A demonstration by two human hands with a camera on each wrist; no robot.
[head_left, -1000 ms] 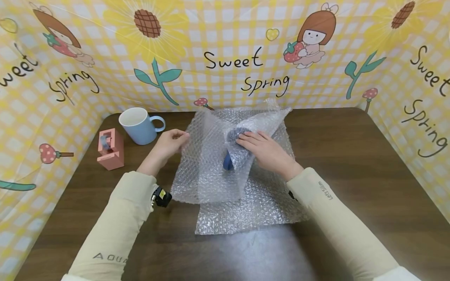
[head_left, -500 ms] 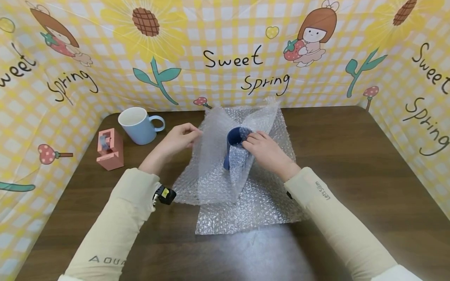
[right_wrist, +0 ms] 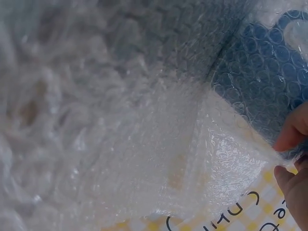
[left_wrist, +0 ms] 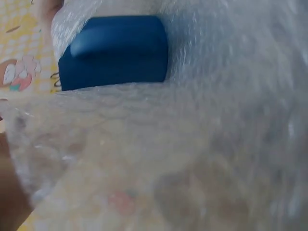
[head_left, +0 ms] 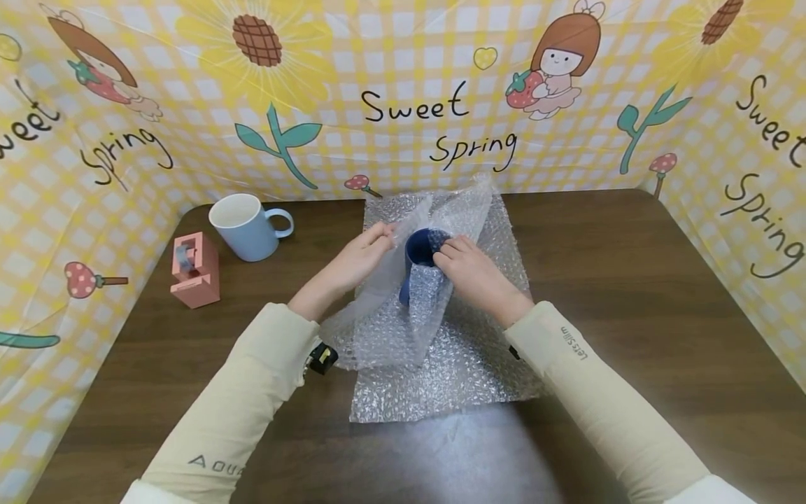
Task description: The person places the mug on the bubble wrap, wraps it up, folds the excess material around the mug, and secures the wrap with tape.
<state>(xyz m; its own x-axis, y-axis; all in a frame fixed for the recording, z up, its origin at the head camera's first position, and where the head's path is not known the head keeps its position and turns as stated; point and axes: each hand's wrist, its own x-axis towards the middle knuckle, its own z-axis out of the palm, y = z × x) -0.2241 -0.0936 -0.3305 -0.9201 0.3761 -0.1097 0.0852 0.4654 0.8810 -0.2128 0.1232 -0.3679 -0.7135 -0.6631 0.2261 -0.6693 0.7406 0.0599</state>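
A dark blue mug [head_left: 417,250] stands upright on a sheet of clear bubble wrap [head_left: 434,388], its mouth partly exposed. My left hand [head_left: 359,257] pinches the raised left flap of the wrap close beside the mug. At the mug's right rim, my right hand [head_left: 474,271] holds the other flap, folded across its side and over the edge. In the left wrist view the mug's bare side with its handle [left_wrist: 113,50] shows between layers of wrap. Through the bubbles in the right wrist view the mug [right_wrist: 264,72] appears, with finger and thumb [right_wrist: 293,130] pinching the wrap's edge.
A light blue mug [head_left: 247,231] stands at the back left of the brown wooden table [head_left: 630,294]. In front of it sits a pink tape dispenser [head_left: 200,273] with a roll of tape. Patterned yellow check cloth [head_left: 409,63] hangs along the back and sides.
My left hand has moved right, lifting the left flap toward the dark blue mug. My right fingers have curled at the rim, and the wrap has drawn back from the mug's mouth.
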